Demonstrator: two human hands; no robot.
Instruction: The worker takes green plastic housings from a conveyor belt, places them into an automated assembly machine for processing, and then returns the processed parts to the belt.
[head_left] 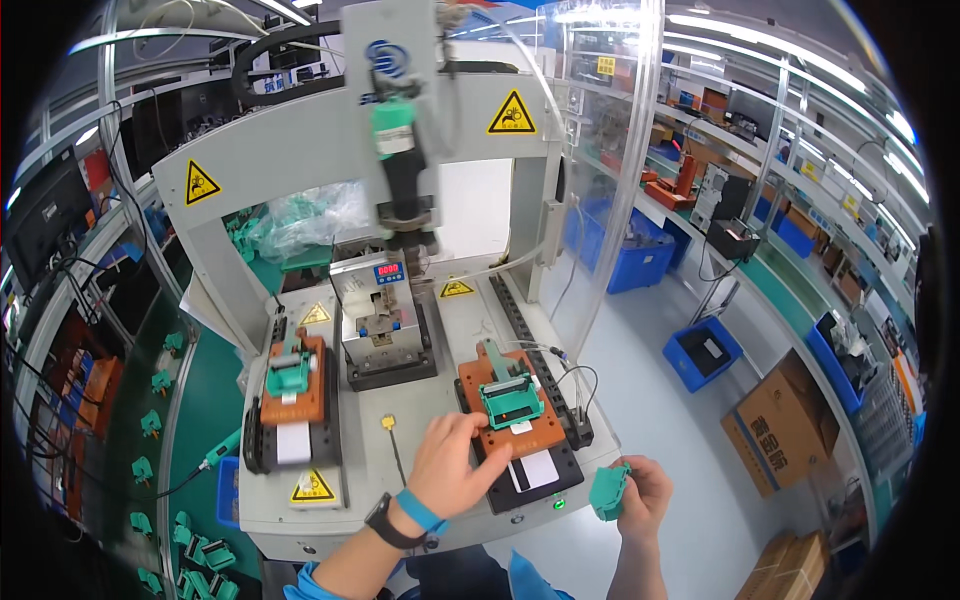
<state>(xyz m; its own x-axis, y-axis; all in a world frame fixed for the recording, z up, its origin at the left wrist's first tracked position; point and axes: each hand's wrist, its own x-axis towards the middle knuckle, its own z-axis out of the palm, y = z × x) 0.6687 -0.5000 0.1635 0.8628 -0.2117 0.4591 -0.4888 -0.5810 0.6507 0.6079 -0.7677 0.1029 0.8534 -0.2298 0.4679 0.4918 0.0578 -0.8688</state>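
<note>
My left hand (450,468) rests at the near left edge of an orange-brown fixture block (533,437), fingers and thumb apart. Its fingertips reach the block beside a green plastic housing (510,402) that sits in it. Off the machine's front right corner, my right hand (645,497) pinches a second green plastic part (608,492) between thumb and fingers. A similar orange-brown block (308,403) on the left slide carries another green housing (288,376).
Above the bench hangs the machine's screwdriver head (400,170), blurred. Between the slides stands a metal feeder (380,330) with a red display. Several green parts (205,550) lie on the green surface at left. A blue bin (703,355) and cardboard box (782,425) stand right.
</note>
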